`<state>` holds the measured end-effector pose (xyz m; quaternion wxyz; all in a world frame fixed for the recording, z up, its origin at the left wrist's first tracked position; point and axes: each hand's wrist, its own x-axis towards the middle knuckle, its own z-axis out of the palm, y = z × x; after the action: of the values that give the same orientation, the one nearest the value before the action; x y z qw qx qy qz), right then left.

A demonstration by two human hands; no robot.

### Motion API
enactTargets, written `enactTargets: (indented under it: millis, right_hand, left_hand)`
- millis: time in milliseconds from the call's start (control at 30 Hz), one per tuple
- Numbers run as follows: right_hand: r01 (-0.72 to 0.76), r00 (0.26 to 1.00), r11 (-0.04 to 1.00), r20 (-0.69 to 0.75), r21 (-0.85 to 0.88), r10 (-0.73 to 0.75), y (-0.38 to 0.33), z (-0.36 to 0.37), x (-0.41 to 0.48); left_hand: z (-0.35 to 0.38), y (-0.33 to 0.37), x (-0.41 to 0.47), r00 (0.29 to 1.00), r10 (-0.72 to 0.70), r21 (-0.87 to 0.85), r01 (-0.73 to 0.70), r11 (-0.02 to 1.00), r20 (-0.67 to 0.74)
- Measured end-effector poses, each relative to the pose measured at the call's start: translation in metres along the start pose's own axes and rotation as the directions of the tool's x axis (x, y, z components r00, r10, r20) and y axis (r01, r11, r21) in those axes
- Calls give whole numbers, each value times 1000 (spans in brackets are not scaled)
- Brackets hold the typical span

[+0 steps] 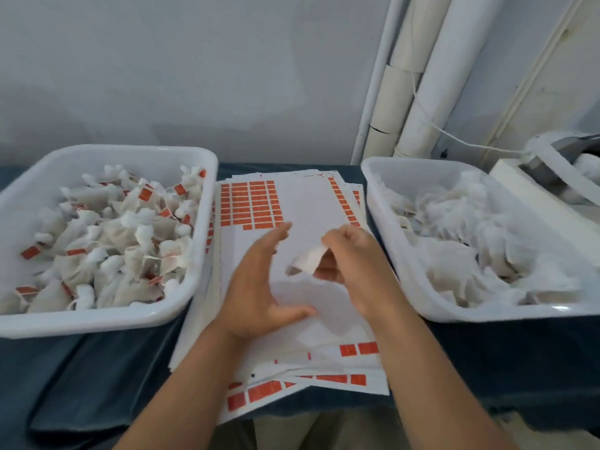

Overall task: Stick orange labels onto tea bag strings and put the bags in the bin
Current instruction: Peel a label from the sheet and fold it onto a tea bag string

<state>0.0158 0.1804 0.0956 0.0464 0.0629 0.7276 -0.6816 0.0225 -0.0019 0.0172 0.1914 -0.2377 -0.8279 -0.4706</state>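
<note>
A white tea bag (306, 259) hangs in the grip of my right hand (354, 258), above the stack of label sheets (302, 203). Beside it on the left, my left hand (259, 287) hovers with fingers spread and holds nothing. Rows of orange labels (251, 203) fill the far left part of the top sheet. The white bin on the left (136, 323) holds several tea bags with orange labels on their strings. The white bin on the right (422, 287) holds several tea bags with no labels showing.
A dark blue cloth (97, 368) covers the table. White pipes (422, 92) run up the wall behind the right bin. A white machine part (552, 170) stands at the far right. More label sheets (292, 384) fan out toward the near table edge.
</note>
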Motion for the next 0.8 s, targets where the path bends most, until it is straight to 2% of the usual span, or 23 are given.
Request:
enactTargets:
  millis: [67,100,233,333,400,467,500,533,600,700,767,800]
  right_hand:
    - [-17,999,1000,38,16,16,13,16,5]
    - [-17,998,1000,53,-1,17,17,21,7]
    - [-3,980,998,199,-63,16,23,20,17]
    - [-16,950,999,312,51,-1,18,12,24]
    - [22,966,992,253,123,-53,20,11,29]
    - [145,988,986,37,82,-148,29,17,33]
    - [184,981,982,-65,43,-181,35,20,34]
    - [193,977,981,-93,18,-191,41,23,34]
    - [186,982,983,30,1,-185,52,24,33]
    - [220,960,974,190,-55,-206,56,22,33]
    - [251,948,965,221,-71,-230,53,23,31]
    - [271,943,959,220,-83,-248,54,25,31]
  left_hand:
    - [4,0,1,990,-19,66,10,998,138]
    - [5,0,2,987,-53,58,44,997,155]
    - [1,-5,8,993,-114,-17,115,993,27]
    - [1,-5,13,977,-212,-224,211,951,23]
    - [4,-2,15,934,-356,-383,339,860,27]
    - [4,5,16,854,-518,-521,466,715,51]
    - [2,6,17,825,-564,-535,494,685,39]
    - [0,6,17,818,-576,-519,495,697,8]
    - [-3,6,18,839,-542,-491,456,743,-41]
    - [0,10,19,857,-515,-549,437,712,14]
    - [2,10,17,869,-491,-585,425,691,52]
    - [2,9,18,875,-483,-550,416,724,27]
